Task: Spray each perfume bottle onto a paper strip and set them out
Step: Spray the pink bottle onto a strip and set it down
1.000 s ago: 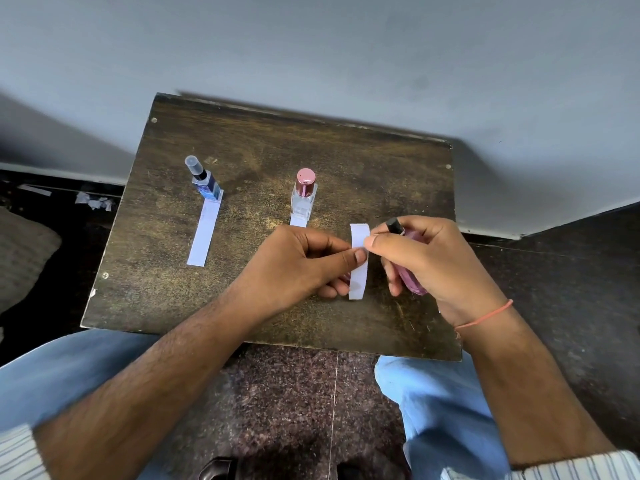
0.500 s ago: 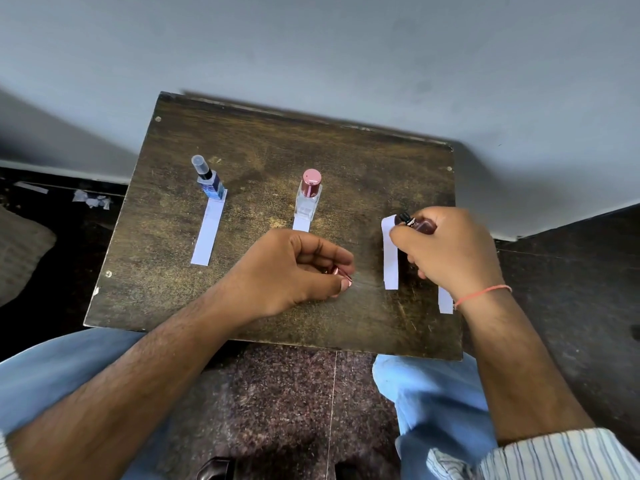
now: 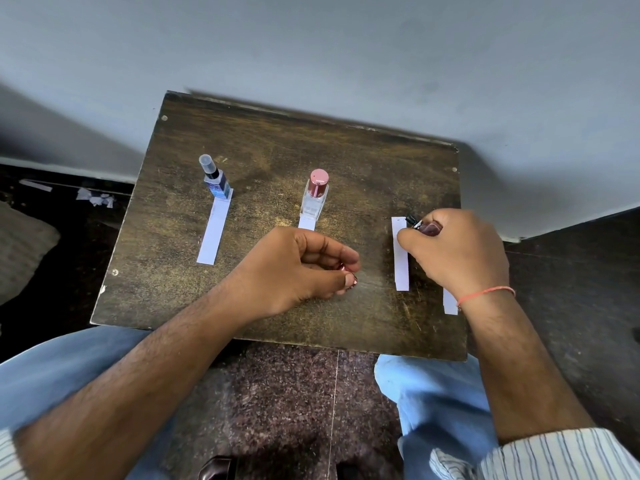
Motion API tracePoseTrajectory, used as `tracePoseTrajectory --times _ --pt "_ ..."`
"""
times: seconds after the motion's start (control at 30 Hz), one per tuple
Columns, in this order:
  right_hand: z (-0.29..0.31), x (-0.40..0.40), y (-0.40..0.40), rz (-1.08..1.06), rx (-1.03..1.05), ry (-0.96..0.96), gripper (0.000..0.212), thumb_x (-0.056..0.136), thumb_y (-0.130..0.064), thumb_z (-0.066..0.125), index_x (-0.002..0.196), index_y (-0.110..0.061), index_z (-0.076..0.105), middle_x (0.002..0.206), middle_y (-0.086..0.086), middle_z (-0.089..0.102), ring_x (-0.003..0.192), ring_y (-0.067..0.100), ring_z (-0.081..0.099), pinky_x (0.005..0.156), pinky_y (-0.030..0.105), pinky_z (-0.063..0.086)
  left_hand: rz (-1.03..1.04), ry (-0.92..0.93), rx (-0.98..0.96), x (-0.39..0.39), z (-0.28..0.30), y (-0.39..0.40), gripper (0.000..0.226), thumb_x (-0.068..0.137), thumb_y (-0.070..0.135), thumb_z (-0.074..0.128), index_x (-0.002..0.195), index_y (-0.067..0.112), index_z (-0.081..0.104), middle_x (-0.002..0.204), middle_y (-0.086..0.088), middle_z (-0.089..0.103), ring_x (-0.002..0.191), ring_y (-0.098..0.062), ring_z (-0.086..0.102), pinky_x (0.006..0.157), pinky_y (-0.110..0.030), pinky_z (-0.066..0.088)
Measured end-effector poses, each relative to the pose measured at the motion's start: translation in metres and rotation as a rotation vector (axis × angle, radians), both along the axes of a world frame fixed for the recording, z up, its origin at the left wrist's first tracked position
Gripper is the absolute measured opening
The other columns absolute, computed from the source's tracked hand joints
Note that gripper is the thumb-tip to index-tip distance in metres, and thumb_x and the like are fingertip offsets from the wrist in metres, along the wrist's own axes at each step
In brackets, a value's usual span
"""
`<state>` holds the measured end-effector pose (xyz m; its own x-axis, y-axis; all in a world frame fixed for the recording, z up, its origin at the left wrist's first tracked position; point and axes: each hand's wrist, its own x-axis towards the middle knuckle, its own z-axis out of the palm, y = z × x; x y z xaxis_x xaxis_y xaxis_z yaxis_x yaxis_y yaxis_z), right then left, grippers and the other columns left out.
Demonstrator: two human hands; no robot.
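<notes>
Maroon glass shows between the curled fingers of the right hand (image 3: 457,252), which grips a small dark bottle (image 3: 429,227) lying nearly level, its black nozzle pointing left at the top of the third paper strip (image 3: 400,254). That strip lies flat on the wooden board (image 3: 277,140), its long axis running away from the person, just beside the right fingertips. The left hand (image 3: 294,268) rests mid-board, farther off, pinching what looks like a small pink cap (image 3: 348,271). A blue bottle (image 3: 216,180) and a clear bottle (image 3: 315,195) stand upright at the far ends of their own strips. Bare board lies above the third strip for standing the bottle, though the right edge is near. Another strip (image 3: 450,303) peeks out under the wrist.
</notes>
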<state>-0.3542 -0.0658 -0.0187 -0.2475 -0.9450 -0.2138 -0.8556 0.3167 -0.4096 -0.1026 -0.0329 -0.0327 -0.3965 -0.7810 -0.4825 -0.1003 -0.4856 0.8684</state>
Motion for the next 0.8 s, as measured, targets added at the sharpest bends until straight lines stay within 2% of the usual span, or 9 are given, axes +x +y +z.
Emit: tracePoseTrajectory --times 0.2,0.3,0.47,0.63,0.8 --pt "0.0 -0.002 0.001 0.004 0.016 0.014 0.023 0.083 -0.046 0.075 0.075 -0.028 0.064 0.076 -0.007 0.068 0.078 0.027 0.066 0.063 0.031 0.041 0.008 0.004 -0.012 -0.004 -0.001 -0.001 0.023 0.092 0.007 0.086 0.114 0.011 0.084 0.102 -0.005 0.088 0.094 -0.025 0.085 0.077 -0.021 0.066" --pt "0.001 -0.002 0.003 0.005 0.009 0.004 0.02 0.083 -0.049 0.075 0.084 -0.032 0.065 0.08 -0.012 0.068 0.081 0.024 0.066 0.066 0.033 0.046 0.005 0.005 -0.017 -0.007 -0.002 -0.001 0.023 0.092 0.007 0.086 0.115 0.01 0.084 0.102 -0.005 0.088 0.092 -0.023 0.085 0.077 -0.021 0.066" --pt "0.003 -0.007 0.005 -0.014 -0.016 -0.054 0.022 0.08 -0.049 0.071 0.089 -0.029 0.068 0.077 -0.007 0.075 0.076 0.023 0.073 0.072 0.037 0.059 0.016 0.016 -0.041 -0.013 -0.005 -0.001 0.023 0.093 0.008 0.085 0.116 0.011 0.083 0.102 -0.004 0.088 0.091 -0.019 0.085 0.078 -0.021 0.066" --pt "0.004 -0.013 0.006 -0.002 -0.088 -0.095 0.026 0.085 -0.055 0.077 0.086 -0.031 0.066 0.076 -0.015 0.069 0.076 0.003 0.064 0.062 0.026 0.043 0.047 0.021 -0.112 -0.021 -0.008 -0.002 0.025 0.092 0.015 0.085 0.117 0.015 0.083 0.104 -0.003 0.088 0.09 -0.018 0.083 0.081 -0.024 0.067" --pt "0.002 -0.017 0.008 0.004 -0.068 -0.087 0.026 0.084 -0.052 0.079 0.084 -0.03 0.066 0.075 -0.016 0.068 0.076 -0.001 0.062 0.061 0.023 0.041 0.038 0.014 -0.143 -0.027 -0.012 -0.001 0.025 0.093 0.016 0.085 0.118 0.015 0.083 0.104 -0.003 0.088 0.088 -0.016 0.082 0.079 -0.024 0.067"
